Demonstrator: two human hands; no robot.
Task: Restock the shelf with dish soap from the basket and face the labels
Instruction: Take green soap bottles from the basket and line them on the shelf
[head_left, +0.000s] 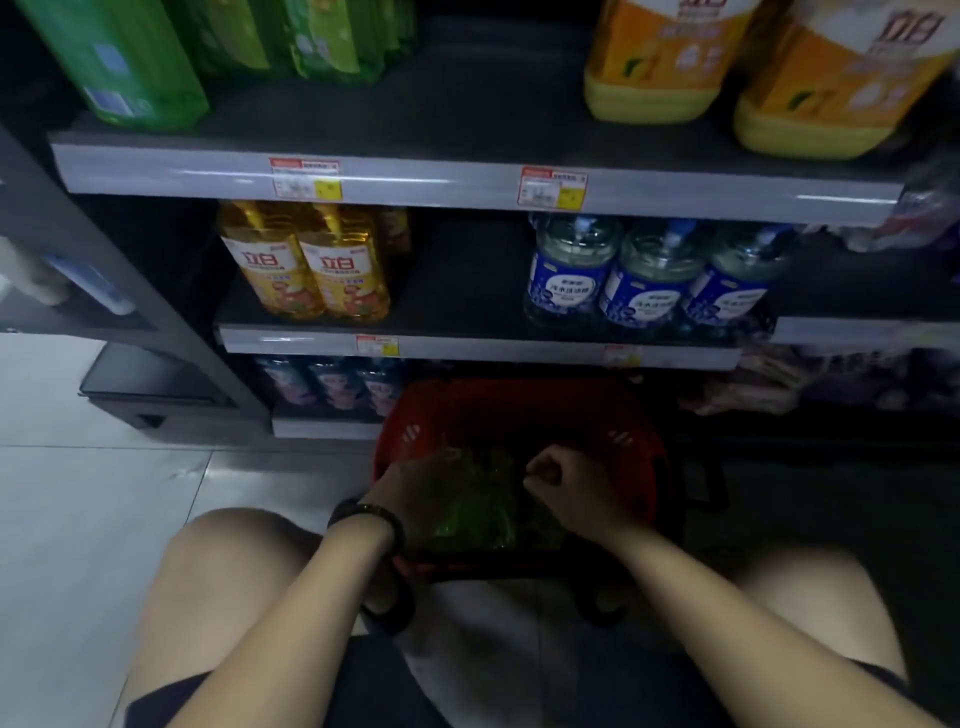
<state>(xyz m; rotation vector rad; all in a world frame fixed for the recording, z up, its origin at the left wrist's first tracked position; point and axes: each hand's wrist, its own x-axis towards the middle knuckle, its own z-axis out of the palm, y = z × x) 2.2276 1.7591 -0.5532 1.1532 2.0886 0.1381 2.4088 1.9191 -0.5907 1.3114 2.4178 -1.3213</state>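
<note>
Hands sit low in a red basket (519, 402) on the floor, both over the green dish soap (480, 501) packed inside it. Left hand (426, 491), with a dark band (369, 514) at the wrist, lies back-up on the green packs, fingers reaching down among them; I cannot tell whether they grip one. Right hand (566, 483) is just beside it, curled into a fist over the same packs; whether anything is pinched inside it I cannot tell. Above and beyond the hands, the top shelf (467, 114) carries green packs (130, 62) up left of the left hand and 2 orange jugs (670, 62) up right of the right hand, with bare board between. On the shelf below stand yellow bottles (306, 265) and 3 blue-labelled bottles (654, 275)
</note>
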